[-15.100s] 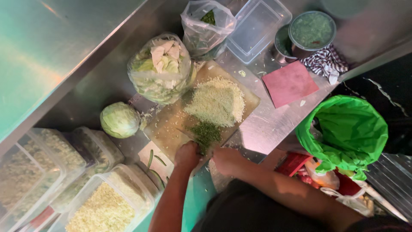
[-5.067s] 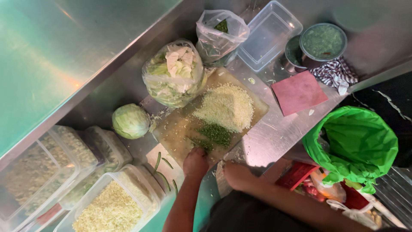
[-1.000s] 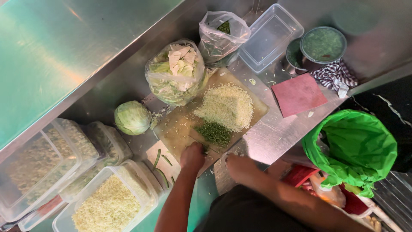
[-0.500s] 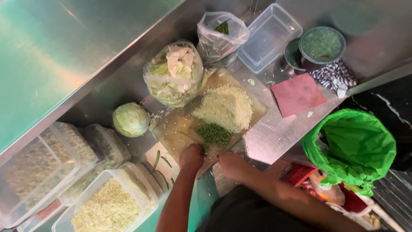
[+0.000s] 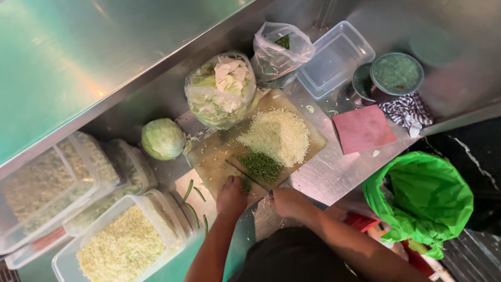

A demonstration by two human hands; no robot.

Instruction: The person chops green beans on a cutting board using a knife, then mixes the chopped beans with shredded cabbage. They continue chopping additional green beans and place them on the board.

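Green herbs were being cut on a wooden board

The knife (image 5: 246, 175) was clasped at its handle by the right hand (image 5: 288, 202), its blade lying just beyond that grip beside the chopped greens (image 5: 261, 165). The left hand (image 5: 231, 196) was pressed, fingers curled, on green stems at the cutting board (image 5: 209, 162) edge; shredded cabbage (image 5: 277, 136) lay farther off on the steel surface (image 5: 334, 172)

chopped greens (image 5: 260, 166) pile grown, left hand (image 5: 231, 197) shifted along cutting board (image 5: 211, 162)
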